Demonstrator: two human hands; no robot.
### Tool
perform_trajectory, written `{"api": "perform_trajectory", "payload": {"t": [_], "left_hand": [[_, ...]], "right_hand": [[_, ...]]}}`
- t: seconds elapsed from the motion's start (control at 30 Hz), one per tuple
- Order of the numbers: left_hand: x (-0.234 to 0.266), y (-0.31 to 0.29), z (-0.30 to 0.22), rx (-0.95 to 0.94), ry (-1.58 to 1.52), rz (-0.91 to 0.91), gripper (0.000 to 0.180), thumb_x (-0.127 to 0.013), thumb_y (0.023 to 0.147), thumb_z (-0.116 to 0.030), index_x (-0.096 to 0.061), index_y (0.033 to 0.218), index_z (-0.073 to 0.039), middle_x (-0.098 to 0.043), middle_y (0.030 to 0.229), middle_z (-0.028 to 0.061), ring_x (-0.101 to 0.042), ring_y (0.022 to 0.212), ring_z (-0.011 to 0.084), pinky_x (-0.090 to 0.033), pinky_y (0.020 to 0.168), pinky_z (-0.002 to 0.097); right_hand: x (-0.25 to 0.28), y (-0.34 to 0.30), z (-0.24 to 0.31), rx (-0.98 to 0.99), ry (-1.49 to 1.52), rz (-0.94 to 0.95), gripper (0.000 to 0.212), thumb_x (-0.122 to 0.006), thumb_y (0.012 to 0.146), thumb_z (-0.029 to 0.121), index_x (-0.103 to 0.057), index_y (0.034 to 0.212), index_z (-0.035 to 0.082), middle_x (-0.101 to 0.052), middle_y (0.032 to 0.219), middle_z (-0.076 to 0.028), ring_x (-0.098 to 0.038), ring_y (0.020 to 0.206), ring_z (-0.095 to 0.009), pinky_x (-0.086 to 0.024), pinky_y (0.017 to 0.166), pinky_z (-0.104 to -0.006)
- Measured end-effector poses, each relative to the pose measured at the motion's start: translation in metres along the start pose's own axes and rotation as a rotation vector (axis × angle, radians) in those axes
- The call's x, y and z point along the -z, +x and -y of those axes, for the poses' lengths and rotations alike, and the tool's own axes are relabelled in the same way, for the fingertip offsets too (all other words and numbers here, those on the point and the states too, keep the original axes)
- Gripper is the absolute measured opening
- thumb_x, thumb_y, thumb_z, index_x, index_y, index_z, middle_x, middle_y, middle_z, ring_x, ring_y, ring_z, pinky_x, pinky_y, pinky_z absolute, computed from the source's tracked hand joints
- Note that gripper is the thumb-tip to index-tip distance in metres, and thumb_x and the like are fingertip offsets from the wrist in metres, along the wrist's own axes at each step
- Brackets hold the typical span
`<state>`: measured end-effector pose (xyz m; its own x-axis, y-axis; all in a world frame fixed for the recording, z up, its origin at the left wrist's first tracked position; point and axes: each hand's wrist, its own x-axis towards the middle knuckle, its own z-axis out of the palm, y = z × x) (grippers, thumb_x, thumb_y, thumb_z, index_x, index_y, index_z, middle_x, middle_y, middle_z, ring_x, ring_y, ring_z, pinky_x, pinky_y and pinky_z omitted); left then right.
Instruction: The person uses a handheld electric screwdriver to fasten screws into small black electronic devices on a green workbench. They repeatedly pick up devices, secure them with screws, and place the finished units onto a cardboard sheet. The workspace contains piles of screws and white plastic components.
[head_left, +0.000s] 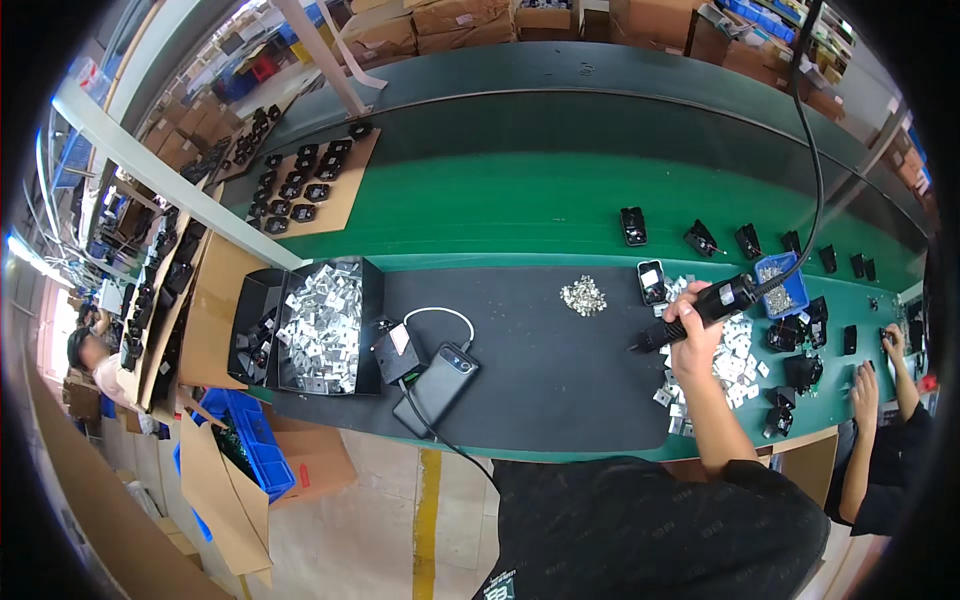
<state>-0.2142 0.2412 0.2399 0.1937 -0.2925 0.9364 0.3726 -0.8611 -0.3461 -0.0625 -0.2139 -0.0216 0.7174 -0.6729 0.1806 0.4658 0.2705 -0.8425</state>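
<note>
My right hand (694, 335) is wrapped round a black electric screwdriver (715, 302), its cable running up and away to the top right. The screwdriver lies nearly level, its tip pointing left over the dark mat (520, 380). Just above the hand is a small black housing with a pale inside (651, 283). Around and under my hand spread many small silver-white metal plates (738, 362). A little pile of small metal parts, perhaps screws (583, 296), lies on the mat to the left of the tip. My left hand does not show.
A blue bin of small parts (782, 285) and several black housings (803, 372) stand at the right, near a co-worker's hands (865, 395). Left are a black box of metal plates (322, 325), a power bank (438, 390) with cables and a cardboard sheet of black parts (318, 190). A green belt (500, 190) runs behind.
</note>
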Motion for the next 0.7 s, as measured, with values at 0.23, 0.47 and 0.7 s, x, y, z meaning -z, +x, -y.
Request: {"api": "perform_trajectory", "payload": {"t": [0.23, 0.47, 0.7], "left_hand": [[0.052, 0.005, -0.025, -0.117, -0.086, 0.1, 0.039, -0.045, 0.099, -0.021, -0.057, 0.122, 0.009, -0.067, 0.109, 0.019, -0.066, 0.097, 0.0276, -0.054, 0.086, 0.0337], [0.039, -0.007, -0.061, -0.381, -0.296, -0.217, 0.032, -0.051, 0.098, -0.029, -0.058, 0.111, -0.001, -0.069, 0.074, 0.0119, -0.067, 0.06, 0.022, -0.055, 0.053, 0.0307], [0.018, 0.022, -0.077, -0.623, -0.536, -0.251, 0.038, -0.058, 0.094, -0.021, -0.051, 0.124, 0.002, -0.069, 0.094, 0.0175, -0.07, 0.071, 0.0274, -0.058, 0.053, 0.0273]], "right_hand": [[-0.04, -0.023, 0.016, 0.005, 0.179, 0.141, 0.035, -0.064, 0.079, 0.0, -0.048, 0.109, 0.002, -0.055, 0.077, -0.006, -0.056, 0.068, -0.016, -0.046, 0.066, -0.0299], [-0.058, -0.049, 0.056, -0.153, 0.243, 0.571, 0.041, -0.066, 0.079, 0.0, -0.048, 0.116, -0.001, -0.057, 0.077, -0.005, -0.057, 0.068, -0.013, -0.047, 0.063, -0.0274], [-0.049, -0.08, 0.043, -0.253, 0.093, 0.58, 0.042, -0.068, 0.08, -0.001, -0.048, 0.117, -0.002, -0.056, 0.078, -0.002, -0.055, 0.072, -0.009, -0.045, 0.065, -0.0248]]}}
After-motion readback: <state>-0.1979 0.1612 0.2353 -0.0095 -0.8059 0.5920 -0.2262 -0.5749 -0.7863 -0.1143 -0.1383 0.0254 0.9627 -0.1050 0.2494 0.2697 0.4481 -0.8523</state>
